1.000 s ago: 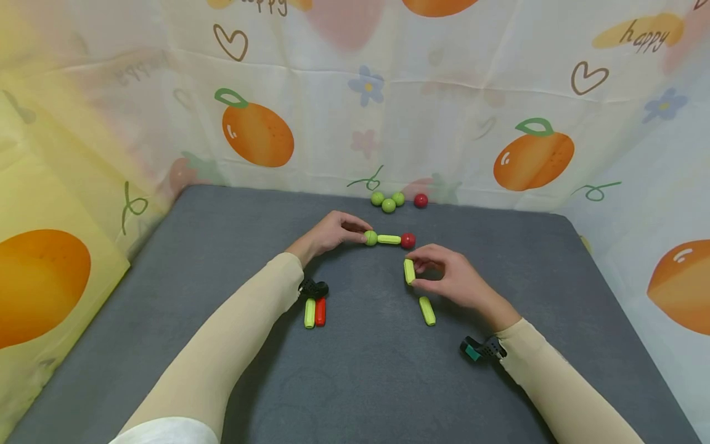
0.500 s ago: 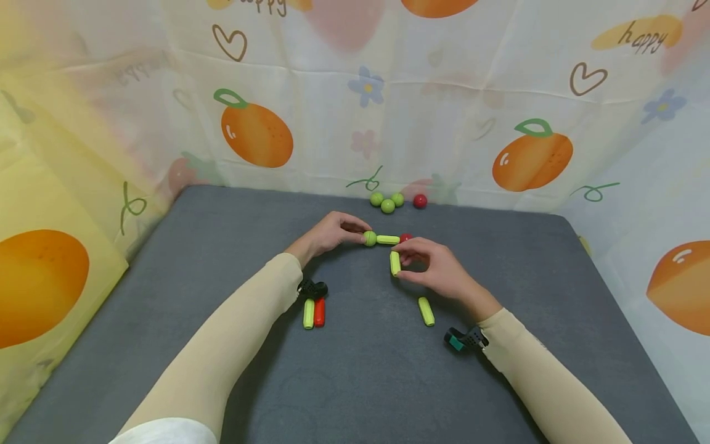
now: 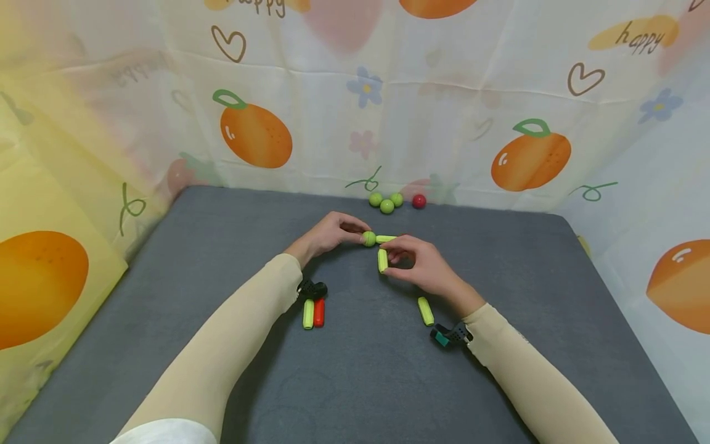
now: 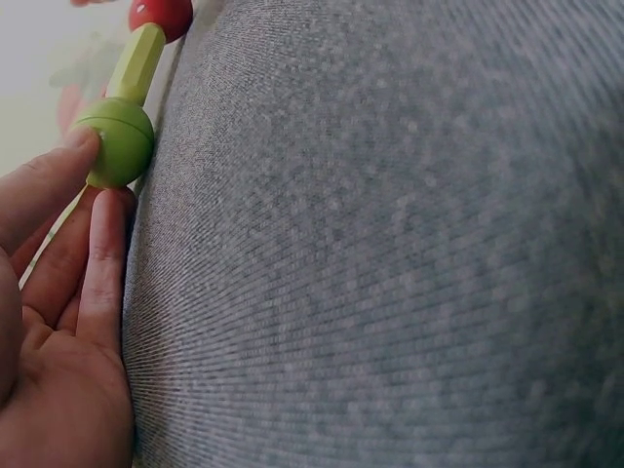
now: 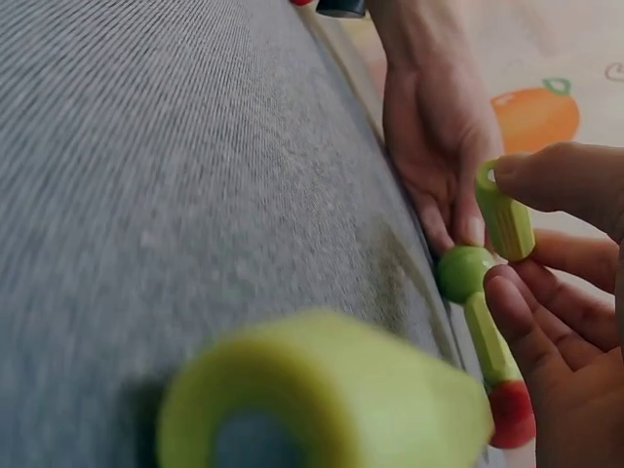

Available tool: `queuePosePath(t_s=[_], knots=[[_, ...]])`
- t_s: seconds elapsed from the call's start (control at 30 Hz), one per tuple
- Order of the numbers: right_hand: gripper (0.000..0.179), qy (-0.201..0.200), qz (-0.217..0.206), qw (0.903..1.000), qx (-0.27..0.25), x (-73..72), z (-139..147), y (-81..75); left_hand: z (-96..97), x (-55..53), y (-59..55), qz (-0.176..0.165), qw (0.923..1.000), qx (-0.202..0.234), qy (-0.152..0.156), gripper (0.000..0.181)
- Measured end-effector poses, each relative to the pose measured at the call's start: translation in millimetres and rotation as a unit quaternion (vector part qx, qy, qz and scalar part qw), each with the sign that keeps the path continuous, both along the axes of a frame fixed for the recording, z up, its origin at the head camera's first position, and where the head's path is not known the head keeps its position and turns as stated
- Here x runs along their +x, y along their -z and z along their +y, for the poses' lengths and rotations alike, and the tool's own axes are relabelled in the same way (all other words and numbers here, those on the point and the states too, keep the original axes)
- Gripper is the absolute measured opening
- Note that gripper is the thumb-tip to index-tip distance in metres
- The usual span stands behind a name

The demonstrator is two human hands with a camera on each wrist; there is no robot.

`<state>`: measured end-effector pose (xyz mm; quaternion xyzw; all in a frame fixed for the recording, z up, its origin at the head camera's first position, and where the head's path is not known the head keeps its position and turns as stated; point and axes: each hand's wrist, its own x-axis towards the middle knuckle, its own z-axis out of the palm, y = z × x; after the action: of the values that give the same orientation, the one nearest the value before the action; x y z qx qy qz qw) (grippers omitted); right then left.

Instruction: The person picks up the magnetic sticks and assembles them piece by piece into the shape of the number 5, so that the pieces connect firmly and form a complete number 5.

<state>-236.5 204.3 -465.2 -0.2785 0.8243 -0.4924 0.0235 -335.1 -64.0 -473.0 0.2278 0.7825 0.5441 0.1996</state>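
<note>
My left hand [image 3: 337, 233] pinches a green ball [image 3: 368, 239] on the grey tabletop, thumb on its side in the left wrist view. Joined to that ball is a yellow-green stick [image 4: 136, 66], with a red ball [image 4: 162, 15] at the stick's other end. In the head view the red ball is hidden behind my right hand [image 3: 418, 262]. Between thumb and fingers, the right hand holds a second yellow-green stick [image 5: 507, 216], which has a hole in its end. This stick stands just in front of the joined row, close to the green ball.
Several loose balls lie at the back edge: three green balls [image 3: 386, 206] and a red ball [image 3: 418, 201]. A loose yellow-green stick [image 3: 426, 311] lies near the right wrist. Beside the left wrist, another yellow-green stick [image 3: 308, 314] and a red stick [image 3: 318, 312] lie together. Printed cloth [image 3: 316, 123] hangs behind.
My right hand has moved left with the stick, from right of the red ball to in front of the row near the green ball. The left hand has kept its place.
</note>
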Motion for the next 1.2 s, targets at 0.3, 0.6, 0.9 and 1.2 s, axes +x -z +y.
queuePosePath(t_s=[0.3, 0.6, 0.9, 1.2], knots=[[0.049, 0.003, 0.006, 0.9998, 0.021, -3.9, -10, -1.0, 0.2, -0.5, -0.5, 0.001, 1.0000, 0.001, 0.001, 0.030], [0.050, 0.005, 0.036, 0.9986, 0.039, -8.6, -20, 1.4, -0.3, -2.5, 0.3, 0.005, 1.0000, 0.001, 0.004, 0.030], [0.046, 0.025, 0.049, 0.9968, 0.058, -14.6, -24, 4.5, -0.6, -2.1, 0.1, 0.005, 1.0000, 0.003, 0.007, 0.030], [0.044, 0.029, 0.046, 0.9960, 0.072, -19.9, -27, 7.0, -0.3, -0.2, -0.4, -0.003, 0.9999, 0.012, 0.007, 0.030]])
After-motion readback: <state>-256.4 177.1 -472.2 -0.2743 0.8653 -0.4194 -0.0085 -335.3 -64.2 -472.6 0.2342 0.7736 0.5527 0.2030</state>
